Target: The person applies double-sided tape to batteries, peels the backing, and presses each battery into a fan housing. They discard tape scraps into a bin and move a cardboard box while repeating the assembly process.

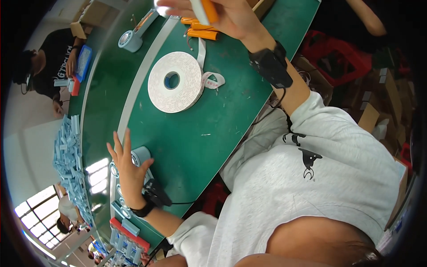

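Observation:
My left hand [128,171] is held over the near left part of the green table, its fingers spread and nothing in it. Partly behind it is a light blue round-ended housing [141,155]. My right hand [233,20], at the top edge, has an orange cylindrical battery pack [209,12] with a white face against its palm. Its fingers reach left, partly cut off by the frame. Below that hand, several orange battery packs [202,34] with thin wires lie on the table. A large white roll of tape [175,82] lies flat, its loose end [214,81] curling off the right side.
Beyond a metal rail, a green belt [100,129] carries a light blue housing [130,41]. Many light blue parts [71,164] are heaped along its far side. A co-worker [49,66] sits across, near a blue tray [83,62]. A red bin [129,233] stands lower left.

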Demonstrator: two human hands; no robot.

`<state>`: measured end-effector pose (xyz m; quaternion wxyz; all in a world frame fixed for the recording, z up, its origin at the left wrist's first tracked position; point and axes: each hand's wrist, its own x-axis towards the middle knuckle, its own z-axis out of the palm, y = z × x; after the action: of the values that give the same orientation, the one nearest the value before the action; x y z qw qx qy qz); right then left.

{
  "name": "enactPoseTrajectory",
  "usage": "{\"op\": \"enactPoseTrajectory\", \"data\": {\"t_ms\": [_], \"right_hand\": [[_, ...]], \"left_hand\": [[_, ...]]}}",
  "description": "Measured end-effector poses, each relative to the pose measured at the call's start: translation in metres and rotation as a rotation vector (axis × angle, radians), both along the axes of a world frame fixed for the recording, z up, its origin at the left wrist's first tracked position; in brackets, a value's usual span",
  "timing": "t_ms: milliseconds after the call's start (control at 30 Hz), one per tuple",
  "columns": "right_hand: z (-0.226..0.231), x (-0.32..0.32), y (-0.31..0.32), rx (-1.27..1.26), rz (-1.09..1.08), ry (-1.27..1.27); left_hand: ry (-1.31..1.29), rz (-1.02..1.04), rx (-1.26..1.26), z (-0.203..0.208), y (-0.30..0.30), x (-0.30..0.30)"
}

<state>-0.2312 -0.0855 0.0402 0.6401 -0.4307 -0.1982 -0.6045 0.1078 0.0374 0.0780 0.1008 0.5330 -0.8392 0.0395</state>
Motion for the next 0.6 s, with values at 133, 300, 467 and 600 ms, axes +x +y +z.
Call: {"op": "enactPoseTrajectory", "data": {"t_ms": [133, 300, 467, 600], "right_hand": [[-0.002, 0.028, 0.025, 0.152, 0.134, 0.081], [-0.012, 0.056, 0.043, 0.010, -0.342, 0.376], [-0.020, 0.073, 0.067, -0.041, -0.436, 0.820], [-0.001, 0.086, 0.092, -0.006, -0.394, 1.061]], "left_hand": [[0.038, 0.207, 0.424, -0.015, 0.011, 0.045], [0.094, 0.540, 0.371, -0.028, 0.028, -0.014], [0.306, 0.026, 0.233, -0.014, 0.037, -0.013], [0.310, -0.122, 0.334, -0.025, 0.049, 0.011]]}}
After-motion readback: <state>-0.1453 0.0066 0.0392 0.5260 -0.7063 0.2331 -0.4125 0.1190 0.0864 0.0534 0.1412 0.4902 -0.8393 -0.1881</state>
